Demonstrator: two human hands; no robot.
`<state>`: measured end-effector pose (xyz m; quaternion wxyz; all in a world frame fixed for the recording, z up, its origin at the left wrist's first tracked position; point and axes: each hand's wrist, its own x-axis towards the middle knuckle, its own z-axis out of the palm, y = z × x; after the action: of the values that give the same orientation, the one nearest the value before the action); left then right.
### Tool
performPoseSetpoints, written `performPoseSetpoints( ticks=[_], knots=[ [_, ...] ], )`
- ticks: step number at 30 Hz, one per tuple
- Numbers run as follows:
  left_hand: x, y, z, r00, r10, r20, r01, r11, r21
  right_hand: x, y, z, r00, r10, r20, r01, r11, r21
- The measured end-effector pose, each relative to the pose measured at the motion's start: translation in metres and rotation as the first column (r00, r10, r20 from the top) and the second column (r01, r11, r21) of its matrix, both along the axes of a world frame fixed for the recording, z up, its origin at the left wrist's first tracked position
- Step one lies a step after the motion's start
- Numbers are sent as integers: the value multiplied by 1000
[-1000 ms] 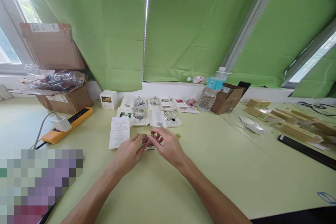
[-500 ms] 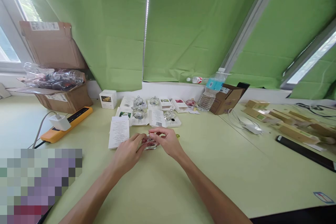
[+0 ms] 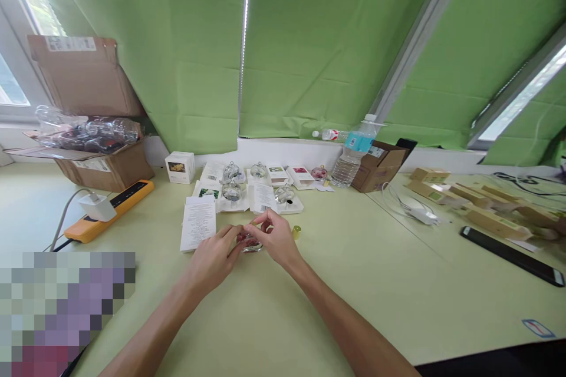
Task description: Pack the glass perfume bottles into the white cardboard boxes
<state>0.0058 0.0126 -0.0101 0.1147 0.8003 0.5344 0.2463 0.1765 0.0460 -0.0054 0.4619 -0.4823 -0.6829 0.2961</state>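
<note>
Your left hand point(image 3: 217, 248) grips the small clear-glass bottle with red contents point(image 3: 252, 243) on the pale-green table point(image 3: 274, 318); your right hand point(image 3: 278, 240) bends its fingers at the top, their hold unclear.

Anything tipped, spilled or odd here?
The small clear plastic bottle with a red-and-white label lies on its side at the back, while the larger blue-labelled clear plastic bottle beside it stands. No spill shows.

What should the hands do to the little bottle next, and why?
Perhaps a gentle twist at the top of the glass bottle by the right hand: it's pinched there, though what it grips is hidden, and the left hand holds the bottle's side, which should steady it.
</note>
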Motion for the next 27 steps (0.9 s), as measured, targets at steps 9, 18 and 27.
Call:
performPoseSetpoints(
  ticks=[9,18,27],
  knots=[
    [0,1,-2,1000,-11,15,11,1000,9,11,-7,11,981,75,178,-103,984,149],
    [-1,2,-4,1000,-8,7,8,1000,23,7,-4,5,987,82,137,-107,977,183],
    [0,0,-1,1000,3,5,-3,1000,13,-4,-2,-3,999,-30,31,26,989,144]
  ],
)
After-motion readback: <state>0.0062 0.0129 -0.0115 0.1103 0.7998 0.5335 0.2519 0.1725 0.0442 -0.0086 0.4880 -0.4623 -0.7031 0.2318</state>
